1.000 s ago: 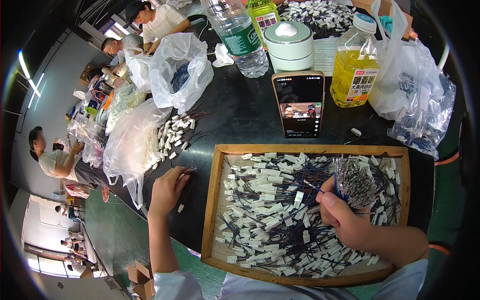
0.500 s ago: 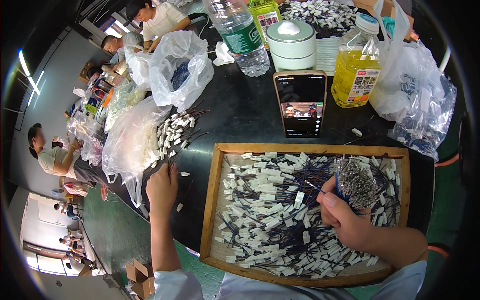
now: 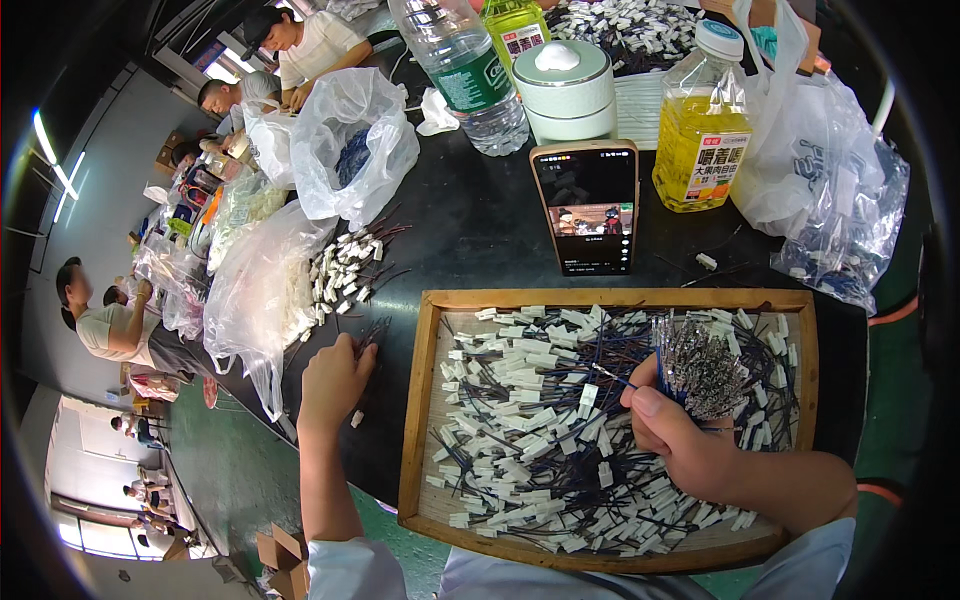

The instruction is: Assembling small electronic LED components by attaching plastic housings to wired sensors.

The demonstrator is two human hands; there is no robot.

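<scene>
Wires (image 3: 560, 440) with white plugs fill the wooden tray (image 3: 420, 440) on the black table (image 3: 480, 240). Clear bags (image 3: 350, 140) lie left, a yellow bottle (image 3: 700, 140) behind. Right hand (image 3: 680, 440) grips a wire bundle (image 3: 700, 365); left hand (image 3: 335, 380) pinches dark wires (image 3: 372, 335) beside the tray.

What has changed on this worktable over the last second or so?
Only the left hand shifted slightly: it slid a little along the dark table toward the white connectors by the plastic bag, fingers on a few loose wires. The right hand kept its grip on the wire bundle over the wooden tray. Phone and bottles stayed put.
</scene>
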